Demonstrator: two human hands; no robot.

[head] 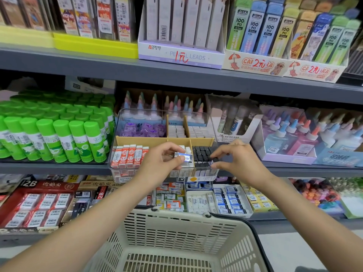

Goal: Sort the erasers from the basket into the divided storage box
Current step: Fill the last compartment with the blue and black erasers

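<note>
A clear divided storage box (213,122) stands on the middle shelf, with wooden dividers and compartments of purple, white, red-sleeved and black erasers. My left hand (157,161) pinches a blue-and-white sleeved eraser (185,157) over the front middle compartment. My right hand (233,156) is over the front right compartment of black erasers (202,154), and its fingertips pinch a small black eraser (215,160). The beige basket (231,240) is below, between my forearms; the part of its inside that shows holds nothing.
Green glue sticks (59,134) crowd the shelf left of the box. Glue bottles in a display carton (290,138) stand to its right. Boxes of packaged erasers (216,199) fill the lower shelf. Pencil lead cartons (180,54) sit on the shelf above.
</note>
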